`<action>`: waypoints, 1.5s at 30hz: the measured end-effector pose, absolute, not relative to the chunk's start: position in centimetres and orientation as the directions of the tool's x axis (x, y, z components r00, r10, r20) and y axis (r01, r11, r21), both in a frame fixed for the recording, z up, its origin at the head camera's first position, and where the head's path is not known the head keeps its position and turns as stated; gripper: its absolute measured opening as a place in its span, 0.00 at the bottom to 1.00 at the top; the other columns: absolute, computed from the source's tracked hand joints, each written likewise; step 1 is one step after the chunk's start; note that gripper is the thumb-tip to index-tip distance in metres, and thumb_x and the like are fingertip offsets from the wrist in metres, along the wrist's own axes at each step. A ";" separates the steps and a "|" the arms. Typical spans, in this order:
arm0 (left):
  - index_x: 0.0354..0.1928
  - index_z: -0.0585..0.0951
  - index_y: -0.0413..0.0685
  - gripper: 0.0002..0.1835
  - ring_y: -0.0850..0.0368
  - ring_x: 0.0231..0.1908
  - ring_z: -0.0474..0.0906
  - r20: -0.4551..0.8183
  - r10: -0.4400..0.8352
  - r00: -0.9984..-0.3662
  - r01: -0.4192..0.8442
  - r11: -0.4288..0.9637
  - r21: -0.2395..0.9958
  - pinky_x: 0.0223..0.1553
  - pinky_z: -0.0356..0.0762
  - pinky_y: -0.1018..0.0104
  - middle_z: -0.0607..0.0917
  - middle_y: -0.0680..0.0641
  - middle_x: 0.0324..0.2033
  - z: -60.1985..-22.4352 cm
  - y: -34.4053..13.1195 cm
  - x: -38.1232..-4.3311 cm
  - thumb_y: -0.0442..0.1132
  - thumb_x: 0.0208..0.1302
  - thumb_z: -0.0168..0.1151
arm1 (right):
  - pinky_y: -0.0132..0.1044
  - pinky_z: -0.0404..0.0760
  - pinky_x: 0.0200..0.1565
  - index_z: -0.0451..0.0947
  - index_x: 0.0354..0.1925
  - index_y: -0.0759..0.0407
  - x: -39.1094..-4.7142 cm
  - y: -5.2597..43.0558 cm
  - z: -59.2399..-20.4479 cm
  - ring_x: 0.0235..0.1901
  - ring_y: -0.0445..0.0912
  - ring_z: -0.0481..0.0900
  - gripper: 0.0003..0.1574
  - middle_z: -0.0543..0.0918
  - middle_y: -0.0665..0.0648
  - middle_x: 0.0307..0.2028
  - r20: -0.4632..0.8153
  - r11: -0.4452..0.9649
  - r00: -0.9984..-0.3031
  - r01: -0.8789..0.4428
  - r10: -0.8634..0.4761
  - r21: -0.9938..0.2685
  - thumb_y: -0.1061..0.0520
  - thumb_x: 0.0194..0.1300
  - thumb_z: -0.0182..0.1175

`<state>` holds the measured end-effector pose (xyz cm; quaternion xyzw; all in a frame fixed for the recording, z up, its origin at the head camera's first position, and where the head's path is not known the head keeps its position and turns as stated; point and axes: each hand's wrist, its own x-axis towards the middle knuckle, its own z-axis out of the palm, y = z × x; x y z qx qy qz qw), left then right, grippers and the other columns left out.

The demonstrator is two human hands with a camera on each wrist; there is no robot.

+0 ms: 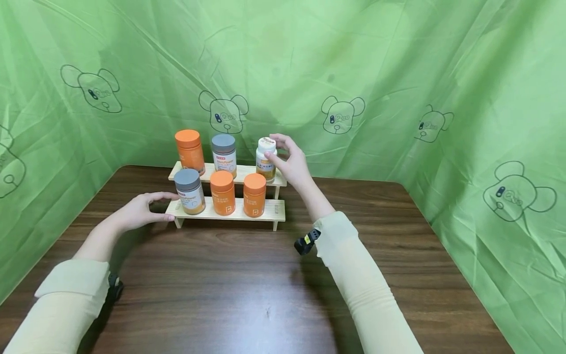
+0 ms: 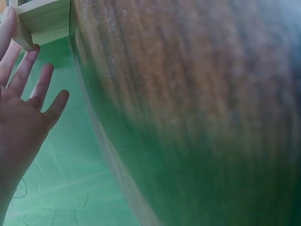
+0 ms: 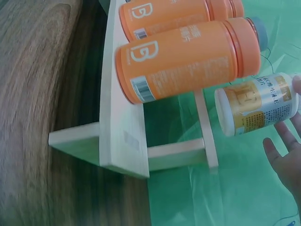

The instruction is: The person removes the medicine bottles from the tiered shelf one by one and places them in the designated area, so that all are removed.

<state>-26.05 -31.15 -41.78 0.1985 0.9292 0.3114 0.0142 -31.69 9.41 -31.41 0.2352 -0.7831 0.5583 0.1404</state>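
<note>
My right hand (image 1: 293,161) holds a small white supplement bottle (image 1: 265,162) with a gold label, thumb in front and fingers behind. The bottle stands upright at the right end of the upper tier (image 1: 245,173) of a two-step wooden rack; in the right wrist view its base is close over the board. My left hand (image 1: 140,211) grips the left end of the lower tier (image 1: 276,209) between thumb and fingers; in the left wrist view the other fingers (image 2: 56,107) spread past the wood.
An orange bottle (image 1: 190,151) and a grey-lidded bottle (image 1: 224,156) share the upper tier. Below stand another grey-lidded bottle (image 1: 190,191) and two orange bottles (image 1: 223,192). The rack sits on a dark wooden table (image 1: 247,275), with a green curtain (image 1: 283,59) behind and at both sides.
</note>
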 end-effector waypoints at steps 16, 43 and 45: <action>0.57 0.78 0.54 0.30 0.45 0.62 0.65 0.064 0.379 -0.923 0.338 0.720 0.606 0.59 0.61 0.51 0.76 0.44 0.59 -40.9 -31.7 -26.5 0.53 0.50 0.72 | 0.43 0.73 0.55 0.71 0.57 0.64 -29.5 14.2 -28.7 0.54 0.52 0.75 0.27 0.78 0.62 0.54 0.489 0.230 -0.855 -0.518 -0.174 -0.824 0.62 0.59 0.64; 0.57 0.78 0.52 0.28 0.55 0.40 0.72 0.094 0.417 -0.904 0.388 0.707 0.591 0.38 0.69 0.72 0.78 0.46 0.56 -41.7 -31.3 -26.8 0.51 0.54 0.70 | 0.47 0.72 0.55 0.70 0.57 0.67 -31.2 22.5 -35.6 0.54 0.52 0.74 0.30 0.77 0.64 0.54 0.336 0.291 -0.942 -0.325 -0.013 -0.900 0.64 0.57 0.65; 0.57 0.78 0.53 0.28 0.60 0.43 0.72 0.092 0.417 -0.904 0.388 0.713 0.585 0.40 0.68 0.73 0.78 0.46 0.56 -41.7 -31.2 -26.8 0.52 0.54 0.69 | 0.49 0.72 0.55 0.70 0.57 0.68 -31.2 22.6 -36.4 0.54 0.53 0.73 0.30 0.77 0.66 0.54 0.330 0.283 -0.944 -0.317 -0.004 -0.905 0.65 0.57 0.65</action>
